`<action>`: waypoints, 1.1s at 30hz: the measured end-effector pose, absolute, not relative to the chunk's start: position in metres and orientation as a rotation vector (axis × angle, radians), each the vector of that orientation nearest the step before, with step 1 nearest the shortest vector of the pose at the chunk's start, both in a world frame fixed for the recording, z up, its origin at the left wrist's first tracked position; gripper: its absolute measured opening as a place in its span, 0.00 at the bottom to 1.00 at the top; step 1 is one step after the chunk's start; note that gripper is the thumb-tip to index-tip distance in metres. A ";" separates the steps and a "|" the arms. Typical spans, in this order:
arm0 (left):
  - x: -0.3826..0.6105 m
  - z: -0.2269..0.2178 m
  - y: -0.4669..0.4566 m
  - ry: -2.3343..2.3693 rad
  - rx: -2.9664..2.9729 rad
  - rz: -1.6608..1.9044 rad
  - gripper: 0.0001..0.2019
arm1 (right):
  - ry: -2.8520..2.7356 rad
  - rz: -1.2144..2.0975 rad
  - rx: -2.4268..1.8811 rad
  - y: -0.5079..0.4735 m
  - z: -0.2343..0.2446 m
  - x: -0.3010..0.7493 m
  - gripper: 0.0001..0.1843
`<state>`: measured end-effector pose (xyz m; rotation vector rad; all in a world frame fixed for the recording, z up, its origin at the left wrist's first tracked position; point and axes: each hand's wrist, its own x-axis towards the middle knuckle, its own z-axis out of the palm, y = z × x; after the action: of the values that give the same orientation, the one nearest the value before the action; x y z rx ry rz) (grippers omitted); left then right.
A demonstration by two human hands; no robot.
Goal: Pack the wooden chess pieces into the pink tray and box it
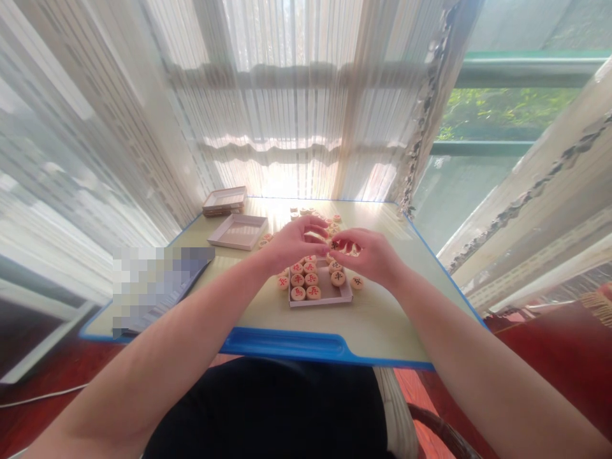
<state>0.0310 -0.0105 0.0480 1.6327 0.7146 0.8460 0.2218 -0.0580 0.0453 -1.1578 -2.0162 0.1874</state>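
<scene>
Hands close together over a shallow box of xiangqi pieces

In the head view, a person's two bare hands hover above the far end of a shallow box, fingertips near one another. The left hand is above its far left part, thumb and fingers parted in a loose curve. The right hand, above its far right part, appears to pinch a black-marked xiangqi piece between thumb and fingers.

Inside the box, red-marked pieces lie in two columns along the left side, characters facing up. Black-marked pieces line the right side, with a bare strip of the box's bottom between the two colours. A red-marked loose piece lies just beside the box's left wall, and a black-marked loose piece just beside its right wall. Beyond the box, more round pieces are scattered, partly hidden by the hands.

Beyond and to the left of the box lie an open tray and stacked trays. Under the box is a pale tabletop with blue edging; sheer curtains hang beyond it.
</scene>
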 end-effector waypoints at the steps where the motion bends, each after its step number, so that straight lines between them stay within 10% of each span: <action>1: 0.031 0.049 -0.012 0.717 1.658 0.837 0.21 | -2.027 0.174 -1.183 -0.058 0.046 0.223 0.09; 33: 0.026 0.051 -0.005 0.895 2.013 1.434 0.08 | -2.577 0.465 -1.202 -0.077 0.056 0.215 0.10</action>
<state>0.0258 -0.0052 0.0509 2.0130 0.8946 1.4337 0.2145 -0.0773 0.0556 -1.2019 -2.5772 0.4647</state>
